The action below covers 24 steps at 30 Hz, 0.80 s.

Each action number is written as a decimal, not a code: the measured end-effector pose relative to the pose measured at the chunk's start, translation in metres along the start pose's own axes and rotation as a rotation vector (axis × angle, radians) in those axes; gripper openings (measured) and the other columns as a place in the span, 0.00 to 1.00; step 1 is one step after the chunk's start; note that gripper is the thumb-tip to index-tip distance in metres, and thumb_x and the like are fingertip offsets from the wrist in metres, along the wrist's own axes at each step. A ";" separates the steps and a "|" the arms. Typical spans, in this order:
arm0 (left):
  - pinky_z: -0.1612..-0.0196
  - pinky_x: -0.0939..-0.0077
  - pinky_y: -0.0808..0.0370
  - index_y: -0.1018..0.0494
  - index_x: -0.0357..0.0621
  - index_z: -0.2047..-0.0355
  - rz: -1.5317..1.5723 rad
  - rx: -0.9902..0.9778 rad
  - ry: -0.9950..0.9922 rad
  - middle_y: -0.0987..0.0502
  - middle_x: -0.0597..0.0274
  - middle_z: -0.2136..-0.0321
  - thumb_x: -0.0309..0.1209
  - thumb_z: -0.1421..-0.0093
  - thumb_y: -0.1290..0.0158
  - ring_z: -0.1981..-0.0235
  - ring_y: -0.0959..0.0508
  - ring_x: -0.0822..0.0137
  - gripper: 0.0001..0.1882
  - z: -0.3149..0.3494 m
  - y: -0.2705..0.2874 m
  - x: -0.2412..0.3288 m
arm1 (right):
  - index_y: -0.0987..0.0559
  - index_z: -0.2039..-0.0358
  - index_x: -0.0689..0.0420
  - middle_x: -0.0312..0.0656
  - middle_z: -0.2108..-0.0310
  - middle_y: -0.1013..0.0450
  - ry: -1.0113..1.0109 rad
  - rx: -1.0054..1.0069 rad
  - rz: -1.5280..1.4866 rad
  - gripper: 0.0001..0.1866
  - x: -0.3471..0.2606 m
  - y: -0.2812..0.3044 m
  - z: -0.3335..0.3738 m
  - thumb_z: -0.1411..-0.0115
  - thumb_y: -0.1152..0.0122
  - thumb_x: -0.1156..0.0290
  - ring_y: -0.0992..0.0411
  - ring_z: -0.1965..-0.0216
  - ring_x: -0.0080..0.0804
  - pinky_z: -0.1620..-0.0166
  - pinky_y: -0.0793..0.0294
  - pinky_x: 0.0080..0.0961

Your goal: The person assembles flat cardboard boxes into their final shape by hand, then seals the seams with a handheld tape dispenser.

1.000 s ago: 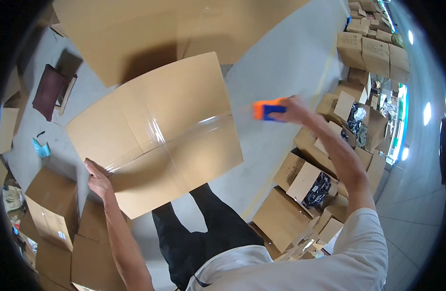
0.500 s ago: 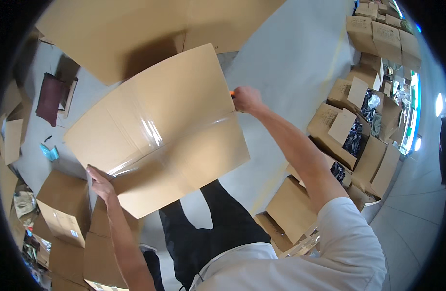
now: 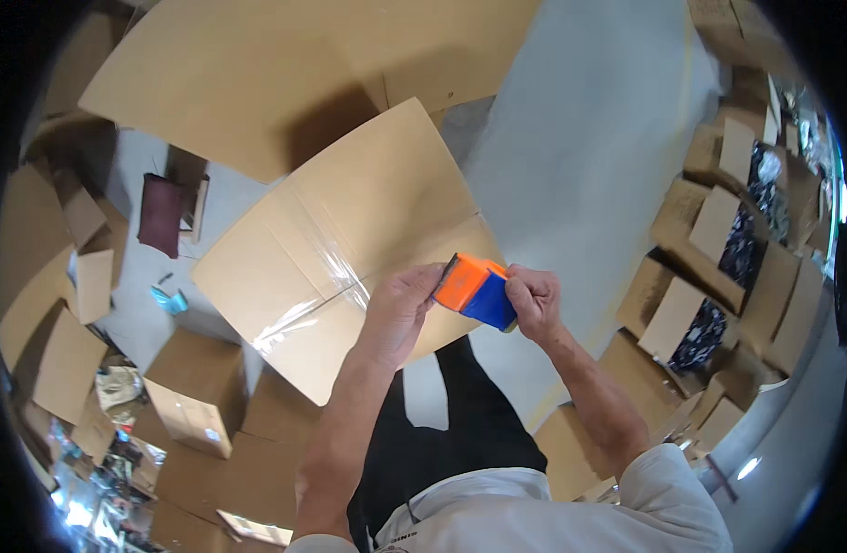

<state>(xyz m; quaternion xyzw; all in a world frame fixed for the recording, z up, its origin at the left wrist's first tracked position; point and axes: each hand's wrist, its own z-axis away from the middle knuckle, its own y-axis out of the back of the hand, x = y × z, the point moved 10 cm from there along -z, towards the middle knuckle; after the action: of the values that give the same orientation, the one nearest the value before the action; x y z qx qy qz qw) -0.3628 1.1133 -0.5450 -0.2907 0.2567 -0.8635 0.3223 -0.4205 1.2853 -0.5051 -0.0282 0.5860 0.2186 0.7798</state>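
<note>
along the left side, brown cartons point(image 3: 70, 361) crowd together, some with their flaps up, and a jumble of small things beside them is too blurred to name. just right of these, on the grey floor point(image 3: 571, 138), are a dark maroon stool point(image 3: 161, 215) and, nearer the person, a crumpled light-blue scrap point(image 3: 170, 300). below the scrap, an open carton point(image 3: 191, 364) sits close to the left forearm. at the top, a large cardboard box point(image 3: 423, 46) fills the space beyond the taped box point(image 3: 386, 184), whose upper face bears shiny strips of clear tape point(image 3: 294, 324). the left hand point(image 3: 396, 309) pinches the orange end of an orange-and-blue tape dispenser point(image 3: 478, 293), held over the near right part of the taped box and covering some of it. the right hand point(image 3: 535, 302) is clamped on the blue end, so both hands meet on the one tool. farther right, past a yellow floor line point(image 3: 670, 152), open cartons point(image 3: 686, 221) stand in a row, several filled with dark wrapped goods point(image 3: 700, 336).
</note>
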 end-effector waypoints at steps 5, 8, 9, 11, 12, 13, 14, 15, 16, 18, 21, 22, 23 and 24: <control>0.58 0.77 0.24 0.20 0.32 0.62 -0.619 0.316 -0.138 0.18 0.58 0.68 0.32 0.36 0.45 0.67 0.21 0.73 0.13 -0.006 0.029 0.054 | 0.30 0.81 0.63 0.37 0.84 0.37 -0.010 -0.073 -0.025 0.21 0.005 -0.024 0.000 0.38 0.40 0.61 0.41 0.80 0.23 0.76 0.40 0.25; 0.65 0.78 0.26 0.19 0.35 0.65 -1.326 0.474 -0.502 0.19 0.61 0.75 0.28 0.39 0.47 0.71 0.23 0.74 0.10 -0.048 0.024 0.161 | 0.27 0.79 0.63 0.37 0.83 0.34 -0.314 0.000 -0.020 0.21 0.020 -0.036 -0.003 0.41 0.36 0.58 0.37 0.80 0.21 0.76 0.37 0.23; 0.66 0.77 0.26 0.20 0.33 0.66 -1.385 0.350 -0.733 0.19 0.61 0.74 0.33 0.38 0.47 0.72 0.22 0.73 0.13 -0.073 0.023 0.201 | 0.27 0.79 0.63 0.37 0.83 0.34 -0.310 0.008 -0.043 0.21 0.014 -0.041 -0.007 0.41 0.36 0.58 0.37 0.80 0.21 0.76 0.37 0.23; 0.64 0.77 0.27 0.20 0.34 0.65 -1.438 0.513 -0.607 0.19 0.61 0.73 0.37 0.37 0.46 0.70 0.23 0.74 0.16 -0.124 0.032 0.252 | 0.23 0.77 0.62 0.37 0.83 0.31 -0.374 0.157 -0.118 0.21 0.018 -0.032 -0.016 0.43 0.34 0.55 0.34 0.81 0.20 0.76 0.34 0.22; 0.63 0.78 0.27 0.20 0.34 0.64 -1.479 0.549 -0.635 0.19 0.61 0.72 0.38 0.37 0.45 0.70 0.23 0.75 0.16 -0.145 0.038 0.275 | 0.23 0.77 0.62 0.37 0.83 0.31 -0.368 0.159 -0.136 0.21 0.014 -0.038 -0.025 0.43 0.34 0.55 0.34 0.81 0.20 0.76 0.34 0.22; 0.63 0.78 0.27 0.20 0.34 0.64 -1.490 0.548 -0.628 0.19 0.61 0.72 0.38 0.37 0.45 0.70 0.23 0.75 0.16 -0.164 0.043 0.278 | 0.22 0.76 0.62 0.37 0.83 0.30 -0.390 0.163 -0.042 0.21 0.015 -0.039 -0.031 0.44 0.33 0.54 0.33 0.82 0.20 0.77 0.34 0.22; 0.62 0.79 0.27 0.20 0.34 0.63 -1.443 0.500 -0.560 0.19 0.61 0.71 0.38 0.37 0.45 0.69 0.23 0.74 0.17 -0.186 0.050 0.270 | 0.21 0.75 0.62 0.37 0.83 0.29 -0.417 0.167 0.057 0.22 0.019 -0.040 -0.034 0.44 0.32 0.53 0.33 0.82 0.20 0.77 0.33 0.23; 0.62 0.80 0.28 0.20 0.34 0.63 -1.397 0.449 -0.495 0.19 0.61 0.70 0.39 0.37 0.44 0.68 0.24 0.74 0.17 -0.205 0.061 0.262 | 0.21 0.75 0.62 0.37 0.83 0.29 -0.428 0.172 0.050 0.22 0.026 -0.044 -0.035 0.44 0.32 0.53 0.33 0.82 0.20 0.77 0.33 0.23; 0.62 0.80 0.28 0.20 0.34 0.63 -1.406 0.444 -0.485 0.19 0.61 0.70 0.39 0.37 0.44 0.68 0.24 0.74 0.17 -0.214 0.073 0.252 | 0.23 0.77 0.62 0.38 0.85 0.30 -0.459 0.197 0.044 0.22 0.037 -0.047 -0.035 0.45 0.32 0.52 0.33 0.83 0.22 0.77 0.33 0.24; 0.64 0.80 0.27 0.20 0.32 0.61 -1.300 0.206 -0.284 0.19 0.63 0.69 0.37 0.38 0.44 0.69 0.24 0.74 0.16 -0.244 0.089 0.201 | 0.24 0.79 0.62 0.39 0.86 0.30 -0.504 0.233 0.040 0.23 0.050 -0.051 -0.034 0.45 0.33 0.52 0.32 0.84 0.25 0.77 0.33 0.26; 0.69 0.78 0.29 0.21 0.32 0.66 -1.432 0.099 -0.085 0.21 0.63 0.71 0.38 0.36 0.45 0.73 0.26 0.74 0.17 -0.241 0.118 0.207 | 0.26 0.85 0.58 0.47 0.86 0.29 -0.362 0.207 0.257 0.25 0.030 -0.056 -0.038 0.47 0.37 0.47 0.28 0.83 0.45 0.75 0.28 0.38; 0.71 0.77 0.30 0.21 0.32 0.69 -1.758 0.019 -0.041 0.21 0.63 0.72 0.41 0.35 0.46 0.74 0.28 0.75 0.19 -0.241 0.119 0.216 | 0.26 0.85 0.58 0.47 0.86 0.29 -0.349 0.212 0.236 0.25 0.028 -0.058 -0.041 0.47 0.37 0.47 0.28 0.83 0.45 0.75 0.28 0.38; 0.71 0.77 0.30 0.21 0.32 0.69 -1.760 -0.001 -0.038 0.21 0.63 0.72 0.41 0.35 0.46 0.74 0.28 0.75 0.19 -0.246 0.108 0.208 | 0.25 0.84 0.59 0.47 0.85 0.28 -0.316 0.220 0.252 0.25 0.030 -0.059 -0.041 0.47 0.37 0.47 0.27 0.83 0.45 0.74 0.28 0.38; 0.71 0.73 0.30 0.23 0.32 0.71 -1.643 0.205 -0.169 0.22 0.59 0.74 0.46 0.34 0.50 0.75 0.28 0.71 0.25 -0.241 0.099 0.213 | 0.25 0.84 0.59 0.48 0.85 0.28 -0.303 0.228 0.278 0.25 0.037 -0.056 -0.037 0.48 0.37 0.47 0.27 0.82 0.45 0.74 0.27 0.38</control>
<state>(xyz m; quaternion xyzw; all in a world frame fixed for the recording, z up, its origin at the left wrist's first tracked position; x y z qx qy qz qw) -0.6164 0.9588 -0.7046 -0.4189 -0.1420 -0.8182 -0.3674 -0.4248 1.2347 -0.5625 0.1743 0.4816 0.2579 0.8193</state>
